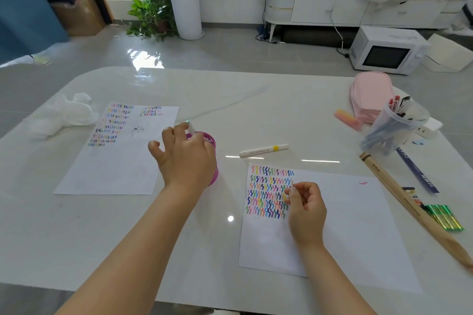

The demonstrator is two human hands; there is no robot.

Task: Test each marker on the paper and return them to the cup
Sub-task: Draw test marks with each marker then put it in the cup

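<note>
Head view, counts as we read them.

Markers in the open: two. One white marker, greenish tip up, is pinched in the fingertips of our left hand right over the mouth of the pink cup. Thumb sticks out sideways. The hand covers most of the cup, so we can't tell what's inside. The other, a yellow-banded marker, lies flat on the table between the cup and the right sheet, touching neither.

Sheets: two. Right sheet has one dense block of colored zigzag strokes top-left, plus one pink mark near its top-right corner. Left sheet has two smaller stroke blocks and one small doodle.

Right hand rests on the right sheet at the edge of the stroke block, fingers curled in, thumb to index. Whether it pinches something small we can't tell.

Far right: one clear cup of pens, one pink pencil case behind it, one pink-yellow block beside the case, one wooden stick, one blue ruler, one green pack.

Far left: one crumpled tissue.
</note>
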